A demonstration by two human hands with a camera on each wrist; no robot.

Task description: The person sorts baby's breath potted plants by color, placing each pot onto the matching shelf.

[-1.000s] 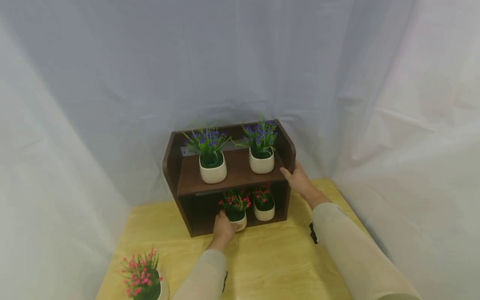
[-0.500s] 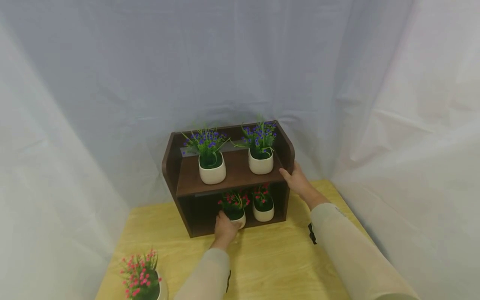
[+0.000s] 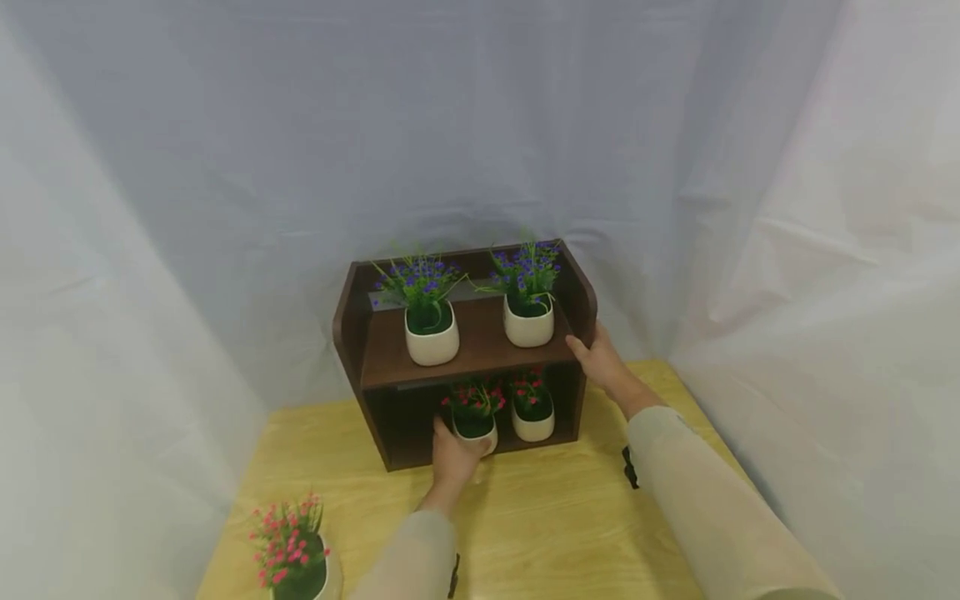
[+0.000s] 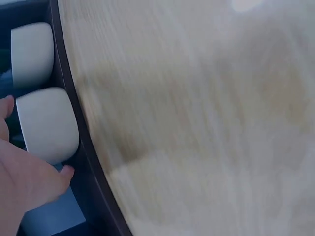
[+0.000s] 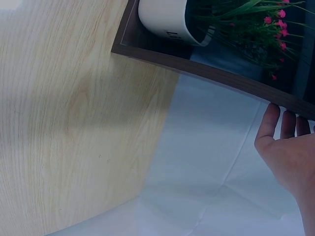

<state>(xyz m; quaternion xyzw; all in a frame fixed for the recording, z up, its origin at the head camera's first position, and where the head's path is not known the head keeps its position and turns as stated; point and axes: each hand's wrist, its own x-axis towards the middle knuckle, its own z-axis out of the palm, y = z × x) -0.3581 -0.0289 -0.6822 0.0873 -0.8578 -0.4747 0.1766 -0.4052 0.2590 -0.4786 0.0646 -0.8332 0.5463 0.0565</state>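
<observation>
A dark brown two-tier shelf (image 3: 480,333) stands on the table. My left hand (image 3: 454,458) grips a white pot of red flowers (image 3: 491,437) on its lower tier. In the left wrist view, that pot (image 4: 49,125) sits between thumb and fingers, inside the shelf's front edge. Beside it on the right is another white pot of red flowers (image 3: 534,427). My right hand (image 3: 602,364) holds the shelf's right side panel, thumb at the front. The right wrist view shows its fingertips against the panel's outer face. Two white pots of blue-purple flowers (image 3: 432,346) stand on the upper tier.
One more white pot with pink flowers (image 3: 288,546) stands at the table's front left, partly cut off by the frame. The yellowish wooden table (image 3: 547,525) lies in front of the shelf. White sheeting (image 3: 420,125) hangs behind and at both sides.
My left hand and the pot it grips have moved slightly deeper into the lower tier. The right hand keeps its hold on the side panel. The head view has shifted a little.
</observation>
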